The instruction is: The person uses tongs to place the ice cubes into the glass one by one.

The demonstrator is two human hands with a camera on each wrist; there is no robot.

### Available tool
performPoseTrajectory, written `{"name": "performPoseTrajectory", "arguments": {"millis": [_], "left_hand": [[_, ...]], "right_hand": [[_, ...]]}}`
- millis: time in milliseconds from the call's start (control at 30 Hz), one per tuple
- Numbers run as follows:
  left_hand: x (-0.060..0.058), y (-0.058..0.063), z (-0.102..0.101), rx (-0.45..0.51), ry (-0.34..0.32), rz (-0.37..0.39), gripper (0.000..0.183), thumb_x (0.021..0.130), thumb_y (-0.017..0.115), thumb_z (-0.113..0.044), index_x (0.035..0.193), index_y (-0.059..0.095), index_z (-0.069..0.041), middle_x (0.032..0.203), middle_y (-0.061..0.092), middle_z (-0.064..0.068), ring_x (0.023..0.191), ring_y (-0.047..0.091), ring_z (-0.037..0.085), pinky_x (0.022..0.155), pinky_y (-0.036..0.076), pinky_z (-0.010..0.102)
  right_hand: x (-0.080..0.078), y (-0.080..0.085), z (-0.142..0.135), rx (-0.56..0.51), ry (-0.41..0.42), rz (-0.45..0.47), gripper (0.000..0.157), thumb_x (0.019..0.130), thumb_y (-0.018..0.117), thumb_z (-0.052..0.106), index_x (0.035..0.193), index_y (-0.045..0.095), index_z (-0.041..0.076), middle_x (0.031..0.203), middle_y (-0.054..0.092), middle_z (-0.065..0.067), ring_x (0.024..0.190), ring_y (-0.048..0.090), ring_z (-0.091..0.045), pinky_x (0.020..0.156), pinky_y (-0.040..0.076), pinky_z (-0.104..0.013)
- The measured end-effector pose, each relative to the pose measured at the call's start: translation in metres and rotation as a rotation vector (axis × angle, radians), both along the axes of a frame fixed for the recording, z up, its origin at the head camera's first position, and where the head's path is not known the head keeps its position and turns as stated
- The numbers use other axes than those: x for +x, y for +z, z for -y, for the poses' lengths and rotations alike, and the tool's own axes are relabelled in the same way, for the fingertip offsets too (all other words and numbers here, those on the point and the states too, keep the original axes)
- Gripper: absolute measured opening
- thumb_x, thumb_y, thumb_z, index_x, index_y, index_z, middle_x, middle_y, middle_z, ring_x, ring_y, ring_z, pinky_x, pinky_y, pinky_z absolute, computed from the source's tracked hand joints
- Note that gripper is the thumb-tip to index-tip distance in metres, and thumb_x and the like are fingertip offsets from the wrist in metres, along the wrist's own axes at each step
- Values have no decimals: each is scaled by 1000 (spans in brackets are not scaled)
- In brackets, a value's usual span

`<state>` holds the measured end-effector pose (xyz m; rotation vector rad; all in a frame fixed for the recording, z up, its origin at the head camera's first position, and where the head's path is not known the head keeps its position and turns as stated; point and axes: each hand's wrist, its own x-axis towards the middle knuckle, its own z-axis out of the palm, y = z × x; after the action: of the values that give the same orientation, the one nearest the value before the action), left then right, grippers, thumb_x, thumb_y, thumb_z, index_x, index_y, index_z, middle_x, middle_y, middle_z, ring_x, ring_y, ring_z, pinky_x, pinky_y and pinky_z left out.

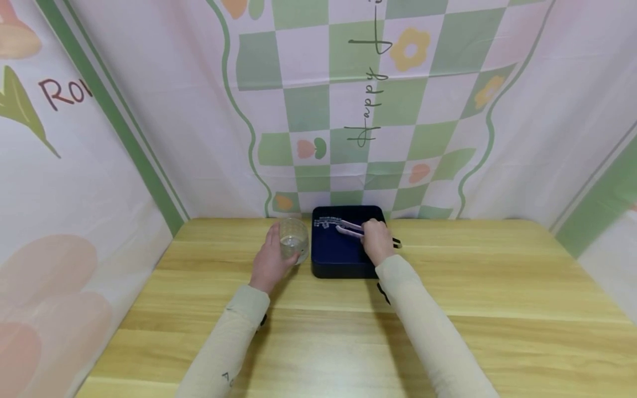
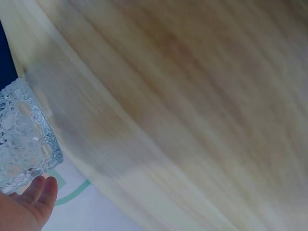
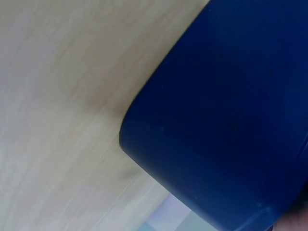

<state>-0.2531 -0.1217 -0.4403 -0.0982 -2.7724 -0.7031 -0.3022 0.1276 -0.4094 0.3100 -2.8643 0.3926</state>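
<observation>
In the head view, my left hand [image 1: 269,260] grips a clear glass [image 1: 293,246] with fingers and thumb around its side. The left wrist view shows the embossed pattern of the glass [image 2: 24,137] and a few fingertips [image 2: 45,195] against it. My right hand [image 1: 377,242] holds pale pink tongs [image 1: 350,232] with dark handle ends, their two tips parted and pointing left. The tongs lie above a dark blue square box [image 1: 338,255] with white print. In the right wrist view the box [image 3: 216,115] fills the right side; only a sliver of hand [image 3: 291,221] shows.
The box and glass stand side by side near the back edge of a wooden table [image 1: 318,331]. Behind them hangs a checkered, printed cloth [image 1: 308,110]. Another printed cloth [image 1: 64,182] borders the left side.
</observation>
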Motion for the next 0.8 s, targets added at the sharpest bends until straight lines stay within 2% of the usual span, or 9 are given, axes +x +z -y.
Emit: {"name": "performPoseTrajectory", "arguments": {"millis": [467,800], "left_hand": [[0,1,0,14,8,8,91,81,74,-34,148,22,-1,147,39,18,108,62,37,85,59,46],[0,1,0,16,9,25,92,81,74,-35,149,21,-1,148,38,19,109,62,37,88,58,47]], "right_hand": [[0,1,-1,-7,-5,22,13,80,71,2,92,72,-4,92,69,-21,86,65,-37,78,57,-47],[3,0,-3,-72,-22,36,22,80,69,1,101,71,-4,98,69,-22,89,65,-37,78,57,-48]]}}
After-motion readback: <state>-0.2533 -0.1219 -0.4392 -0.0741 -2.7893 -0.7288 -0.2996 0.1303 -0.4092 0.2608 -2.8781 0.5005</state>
